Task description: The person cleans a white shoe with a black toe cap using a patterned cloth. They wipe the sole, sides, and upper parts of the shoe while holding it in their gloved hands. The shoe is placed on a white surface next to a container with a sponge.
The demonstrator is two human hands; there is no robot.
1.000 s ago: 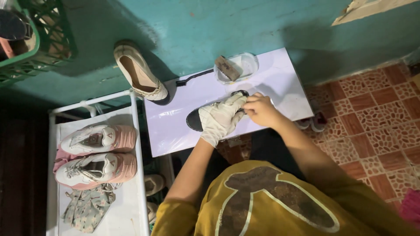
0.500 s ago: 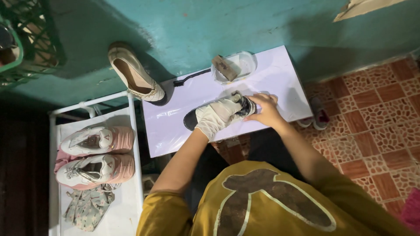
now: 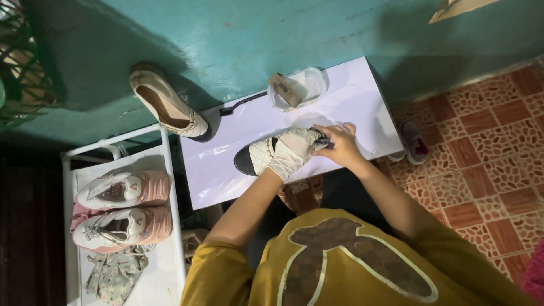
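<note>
A cream flat shoe with a black toe cap [image 3: 253, 159] lies on a white board [image 3: 226, 181]. My left hand [image 3: 292, 152], in a whitish glove, grips the shoe around its middle and covers most of it. Bare, my right hand [image 3: 340, 144] sits at the shoe's heel end, fingers closed on a small dark object [image 3: 322, 136] pressed against the shoe; I cannot tell what it is. The matching cream shoe [image 3: 167, 105] lies on the teal floor, left of the board.
A clear dish [image 3: 314, 82] with a brown block [image 3: 286, 89] and a thin black brush [image 3: 243, 103] lie at the board's far edge. A white rack [image 3: 170, 170] holds two pink-white sneakers [image 3: 122, 190] and a cloth [image 3: 116, 272]. A small grey shoe [image 3: 416, 141] lies on red tiles.
My right hand has slid from the top of the shoe to its heel end on the right. The gloved left hand keeps its grip on the shoe.
</note>
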